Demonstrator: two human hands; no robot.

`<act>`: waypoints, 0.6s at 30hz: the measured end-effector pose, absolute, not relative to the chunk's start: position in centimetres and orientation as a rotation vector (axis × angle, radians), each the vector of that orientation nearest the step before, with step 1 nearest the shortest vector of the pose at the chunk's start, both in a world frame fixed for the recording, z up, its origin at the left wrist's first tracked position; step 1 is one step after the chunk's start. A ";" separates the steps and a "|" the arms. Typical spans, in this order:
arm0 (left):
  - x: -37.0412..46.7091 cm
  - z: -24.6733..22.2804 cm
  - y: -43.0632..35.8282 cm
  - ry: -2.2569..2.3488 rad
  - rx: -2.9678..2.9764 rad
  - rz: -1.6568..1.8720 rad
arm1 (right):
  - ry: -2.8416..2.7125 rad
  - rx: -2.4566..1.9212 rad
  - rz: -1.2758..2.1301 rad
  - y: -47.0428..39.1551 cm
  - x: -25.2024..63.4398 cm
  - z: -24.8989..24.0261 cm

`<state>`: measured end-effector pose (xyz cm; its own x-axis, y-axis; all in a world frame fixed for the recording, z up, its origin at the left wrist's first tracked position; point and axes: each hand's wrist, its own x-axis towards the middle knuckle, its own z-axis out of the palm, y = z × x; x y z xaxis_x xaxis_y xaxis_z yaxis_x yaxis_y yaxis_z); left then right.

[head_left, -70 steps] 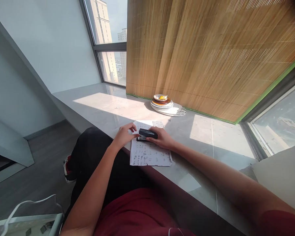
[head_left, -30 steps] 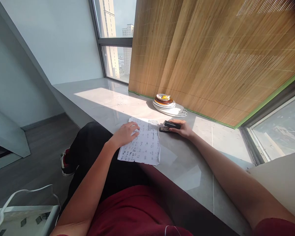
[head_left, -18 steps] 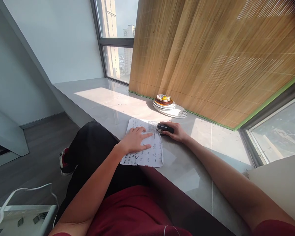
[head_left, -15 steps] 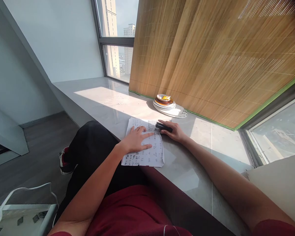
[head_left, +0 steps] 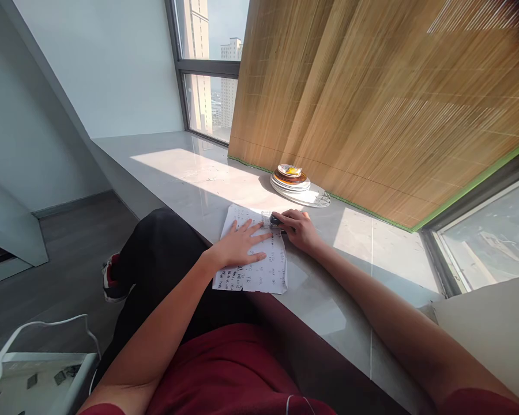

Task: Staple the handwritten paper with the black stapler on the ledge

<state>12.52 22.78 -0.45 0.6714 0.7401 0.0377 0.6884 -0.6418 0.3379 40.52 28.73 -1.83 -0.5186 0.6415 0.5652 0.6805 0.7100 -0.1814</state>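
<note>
The left hand (head_left: 237, 248) lies flat with fingers spread on a white sheet of paper covered in dark handwriting (head_left: 253, 259), pinning it to the pale grey stone counter (head_left: 363, 271). The right hand (head_left: 300, 229) is curled down over a small black stapler (head_left: 275, 219) at the sheet's far right corner, gripping it; only the stapler's front end shows from under the fingers. The sheet sits at the near edge of the counter, its lower edge hanging slightly past the rim above a knee in black trousers (head_left: 164, 253).

Farther back on the counter, well apart from the paper, a stack of white plates topped by a brown-rimmed dish (head_left: 290, 178) rests on a wider oval platter beside a hanging bamboo blind with green edging (head_left: 372, 98). Sunlight falls in a bright patch across the counter to the left of the plates. Tall windows (head_left: 207, 69) show high-rise buildings outside. A white wall (head_left: 104, 63) meets the counter on the left, and grey wooden floor (head_left: 47, 288) lies below, with a white cable (head_left: 43, 328) at the lower left.
</note>
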 end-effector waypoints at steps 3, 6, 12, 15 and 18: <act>12.6 -0.4 22.8 1.146 2.594 0.233 | -2.311 -1.022 -0.112 28.6 40.3 -1.7; 12.6 -0.5 22.8 1.144 2.596 0.244 | -2.314 -1.023 -0.126 28.5 40.1 -1.6; 12.8 -0.5 22.8 1.157 2.600 0.215 | -2.319 -1.017 -0.134 28.5 39.9 -1.6; 12.8 -0.4 22.7 1.159 2.605 0.198 | -2.334 -1.030 -0.170 28.4 39.7 -1.6; 12.8 -0.3 22.7 1.163 2.611 0.174 | -2.343 -1.065 -0.203 28.2 39.6 -1.4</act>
